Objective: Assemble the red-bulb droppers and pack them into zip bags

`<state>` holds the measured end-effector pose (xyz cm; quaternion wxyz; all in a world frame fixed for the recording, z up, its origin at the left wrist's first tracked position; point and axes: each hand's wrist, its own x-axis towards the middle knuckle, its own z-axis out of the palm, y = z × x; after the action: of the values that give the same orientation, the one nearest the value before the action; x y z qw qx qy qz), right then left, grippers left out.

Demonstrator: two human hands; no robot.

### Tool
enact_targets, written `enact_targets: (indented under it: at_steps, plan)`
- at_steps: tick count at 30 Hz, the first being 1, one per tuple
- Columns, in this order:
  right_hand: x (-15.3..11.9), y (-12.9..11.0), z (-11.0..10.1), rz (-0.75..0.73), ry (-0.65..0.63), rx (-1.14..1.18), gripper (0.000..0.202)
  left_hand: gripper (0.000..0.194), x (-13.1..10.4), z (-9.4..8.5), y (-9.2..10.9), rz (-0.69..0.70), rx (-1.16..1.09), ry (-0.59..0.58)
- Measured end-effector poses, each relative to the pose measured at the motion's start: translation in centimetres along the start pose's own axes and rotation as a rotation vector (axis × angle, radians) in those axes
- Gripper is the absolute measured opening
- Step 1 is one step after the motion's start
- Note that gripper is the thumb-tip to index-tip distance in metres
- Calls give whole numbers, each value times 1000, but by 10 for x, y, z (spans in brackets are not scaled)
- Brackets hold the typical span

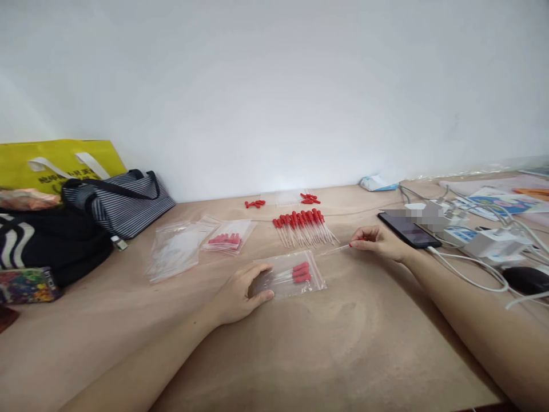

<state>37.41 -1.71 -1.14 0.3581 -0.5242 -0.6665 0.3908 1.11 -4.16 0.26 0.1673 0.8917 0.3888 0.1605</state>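
Note:
On the table in front of me lies a clear zip bag with several red-bulbed droppers inside, its zip end to the right. My left hand is curved around the bag's left end, thumb on the near side and fingers on the far side, steadying it. To the right, my right hand pinches a dropper by its red bulb, the thin clear tip pointing left toward the bag. Beyond the bag, loose droppers lie in a row, bulbs away from me.
Flat zip bags and a filled bag lie left. Red bulbs lie farther back. A striped bag stands far left. At right are a phone, cables, chargers and a black mouse. A white wall rises behind.

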Motion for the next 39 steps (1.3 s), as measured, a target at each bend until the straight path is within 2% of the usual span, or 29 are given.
enact_targets:
  at_steps: [9, 17, 22, 25, 28, 30, 35, 39]
  plan:
    - [-1, -14, 23, 8, -40, 18, 27, 42, 2, -1, 1, -12, -6, -16]
    - [8, -14, 52, -83, -16, 38, 27, 42, 4, -2, 1, 7, -17, -8]
    - [17, -15, 70, -127, 82, -102, 27, 48, 7, -3, -2, -17, -59, -15]
    - [20, -17, 83, -109, 136, 26, 30, 54, 9, -4, -5, -41, -93, -29]
    - [18, -21, 95, -116, 102, 231, 28, 55, 9, -4, -5, -64, -102, -32]
    - [17, -23, 100, -110, 89, 289, 29, 54, 9, -3, -5, -69, -106, -30]
    - [17, -27, 105, -106, 109, 289, 26, 53, 10, -3, -4, -56, -123, -17]
    - [17, -27, 110, -85, 144, 145, 20, 52, 10, -2, -4, -61, -113, -28]
